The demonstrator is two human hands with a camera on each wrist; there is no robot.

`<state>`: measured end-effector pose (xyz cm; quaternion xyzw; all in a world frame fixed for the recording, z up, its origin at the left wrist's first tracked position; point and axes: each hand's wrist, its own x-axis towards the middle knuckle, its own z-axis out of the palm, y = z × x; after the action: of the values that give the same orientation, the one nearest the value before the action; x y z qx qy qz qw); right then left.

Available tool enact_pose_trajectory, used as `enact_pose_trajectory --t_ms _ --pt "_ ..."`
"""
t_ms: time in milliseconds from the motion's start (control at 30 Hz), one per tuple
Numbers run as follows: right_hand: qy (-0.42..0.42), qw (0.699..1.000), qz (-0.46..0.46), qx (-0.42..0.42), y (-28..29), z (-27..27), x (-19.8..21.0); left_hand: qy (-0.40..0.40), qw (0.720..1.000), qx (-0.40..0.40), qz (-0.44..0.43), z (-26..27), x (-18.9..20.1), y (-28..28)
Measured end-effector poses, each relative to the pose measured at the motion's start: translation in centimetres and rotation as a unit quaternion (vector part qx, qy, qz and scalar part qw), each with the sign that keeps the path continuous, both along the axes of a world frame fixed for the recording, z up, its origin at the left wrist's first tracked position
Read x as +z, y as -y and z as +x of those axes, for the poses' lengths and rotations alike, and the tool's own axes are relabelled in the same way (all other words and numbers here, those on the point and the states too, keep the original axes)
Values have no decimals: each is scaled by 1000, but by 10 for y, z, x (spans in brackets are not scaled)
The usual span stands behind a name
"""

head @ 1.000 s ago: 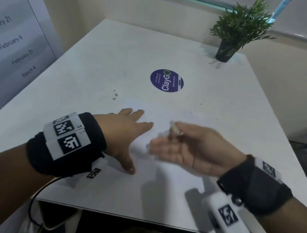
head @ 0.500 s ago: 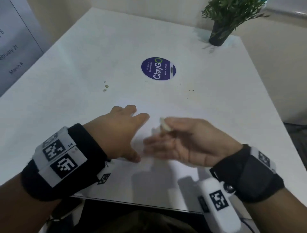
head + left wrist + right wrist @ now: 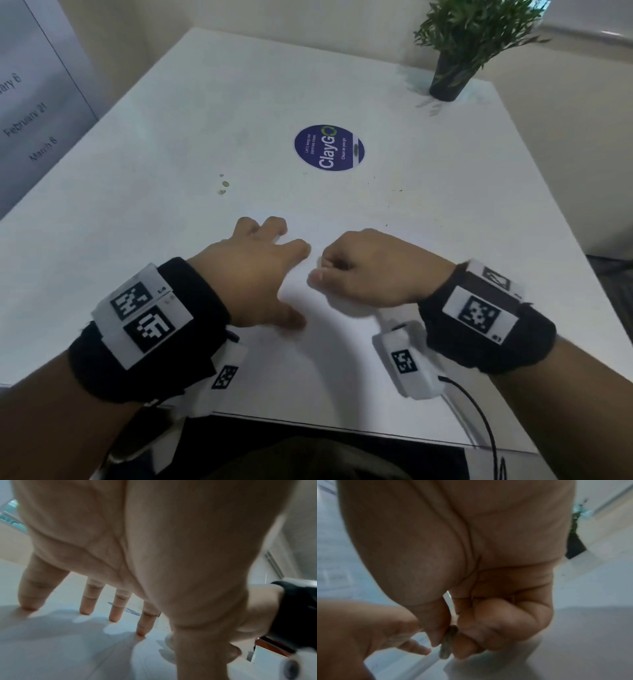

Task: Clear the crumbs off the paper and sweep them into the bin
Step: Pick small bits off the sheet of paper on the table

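Note:
A white sheet of paper (image 3: 308, 359) lies on the white table (image 3: 171, 137) by its near edge. My left hand (image 3: 274, 270) rests on the sheet with its fingers (image 3: 113, 615) spread straight and their tips pressing down. Just to its right, my right hand (image 3: 325, 270) is curled knuckles-up over the paper. Its thumb and fingers pinch a small pale wad (image 3: 447, 643). A few crumbs (image 3: 222, 185) lie on the bare table beyond the sheet's far left corner. No bin is in view.
A round purple sticker (image 3: 329, 148) is stuck flat on the table's middle. A potted plant (image 3: 452, 75) stands at the far right corner. Faint specks (image 3: 394, 190) dot the table right of the sticker. The table's near edge (image 3: 342, 428) runs just below my wrists.
My right hand has turned from fingers held out to knuckles-up and curled tight round the wad, close beside my left. My left hand stays spread on the paper.

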<state>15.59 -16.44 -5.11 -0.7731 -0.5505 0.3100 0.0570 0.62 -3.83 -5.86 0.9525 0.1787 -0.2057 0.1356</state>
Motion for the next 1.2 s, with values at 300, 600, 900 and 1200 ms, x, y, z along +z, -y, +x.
enact_pose_trajectory --t_ms 300,600,900,1200 --pt "135 990 -27 23 -17 28 9 4 1000 -5 14 -1 -5 -1" --pt "146 989 -7 32 -25 37 4 -13 1000 -5 26 1 -8 -2" --pt "178 983 -15 37 -31 49 5 -18 999 -8 38 3 -9 -3" --pt "156 985 -28 61 -37 41 3 -27 999 -11 39 1 -9 -4"
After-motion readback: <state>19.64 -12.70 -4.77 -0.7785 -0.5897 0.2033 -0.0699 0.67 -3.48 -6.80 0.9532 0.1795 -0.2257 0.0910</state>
